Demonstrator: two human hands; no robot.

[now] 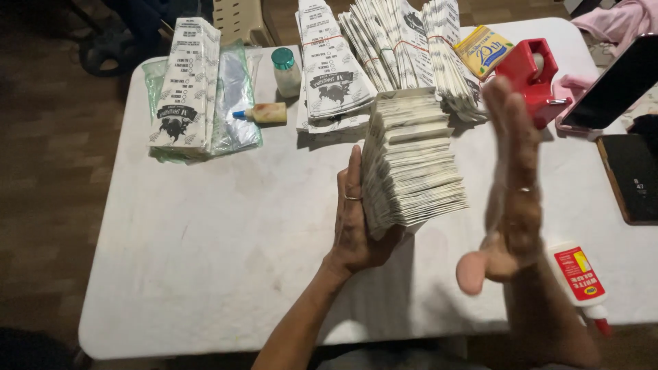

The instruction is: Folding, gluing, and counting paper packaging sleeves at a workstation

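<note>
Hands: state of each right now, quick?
Left hand: open, flat against the stack of paper bags, steadying it.
Right hand: open, motion-blurred, holding nothing.

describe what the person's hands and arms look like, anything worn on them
Both forearms are bare, with no sleeves, gloves or watch in view. The left hand wears a thin ring on one finger. The right hand is motion-blurred, but a slim ring shows on it too.

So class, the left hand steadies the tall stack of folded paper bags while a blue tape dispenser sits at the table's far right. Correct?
Not quite: the tape dispenser is red, not blue, as the head view shows. The left hand does steady the stack of folded paper bags, and the dispenser sits at the table's far right.
</note>
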